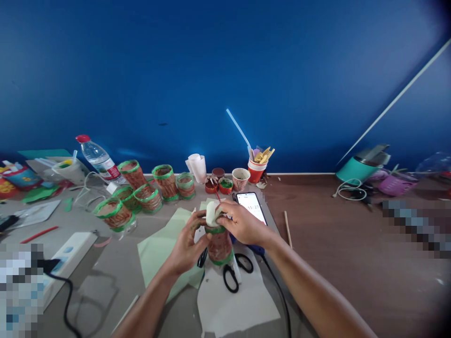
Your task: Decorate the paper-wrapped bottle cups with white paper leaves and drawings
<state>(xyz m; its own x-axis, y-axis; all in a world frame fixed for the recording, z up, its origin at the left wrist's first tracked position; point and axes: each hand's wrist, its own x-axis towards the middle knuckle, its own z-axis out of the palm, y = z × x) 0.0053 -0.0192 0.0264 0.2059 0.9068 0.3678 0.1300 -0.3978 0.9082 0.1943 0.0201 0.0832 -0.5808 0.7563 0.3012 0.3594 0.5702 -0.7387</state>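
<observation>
A red-brown painted cup with green rims (220,246) stands in front of me on white paper (236,305). My left hand (188,244) wraps round its left side. My right hand (241,223) reaches over its top and pinches a whitish piece of sponge or tissue (211,213) against the rim. Black-handled scissors (233,273) lie just behind and below the cup. A phone (252,206) with a lit screen lies past my right hand.
Several similar red and green cups (148,195) stand at the back left beside a water bottle (100,162). Small paint pots (220,184), a red cup of sticks (256,169), green paper (158,249), a power strip (68,256) and cables lie about.
</observation>
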